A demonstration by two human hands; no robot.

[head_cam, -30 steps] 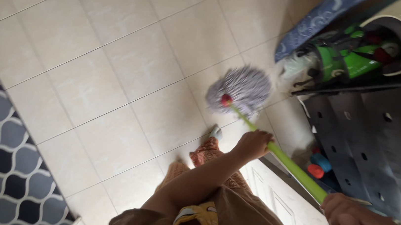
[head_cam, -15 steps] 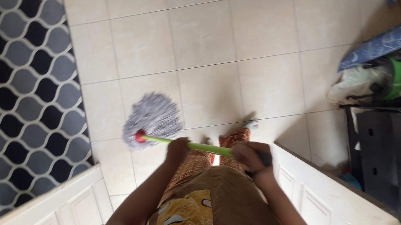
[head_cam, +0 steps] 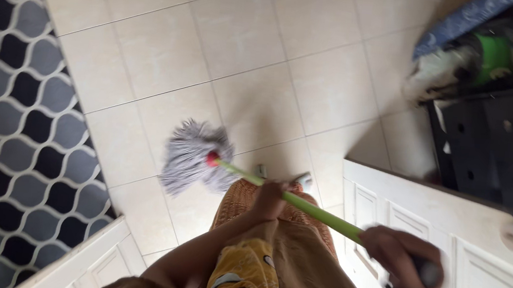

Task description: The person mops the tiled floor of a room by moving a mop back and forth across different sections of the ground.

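Two hands on my green-handled grey string mop (head_cam: 195, 156).
Left hand (head_cam: 271, 197) and right hand (head_cam: 402, 259) have fingers wrapped shut round the pole; since half a second ago its head slid slightly right across the cream floor tiles (head_cam: 242, 41).

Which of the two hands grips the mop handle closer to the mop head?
The left hand, wrapped around the green handle partway down toward the grey string mop head. The right hand holds the upper end, near the white door.
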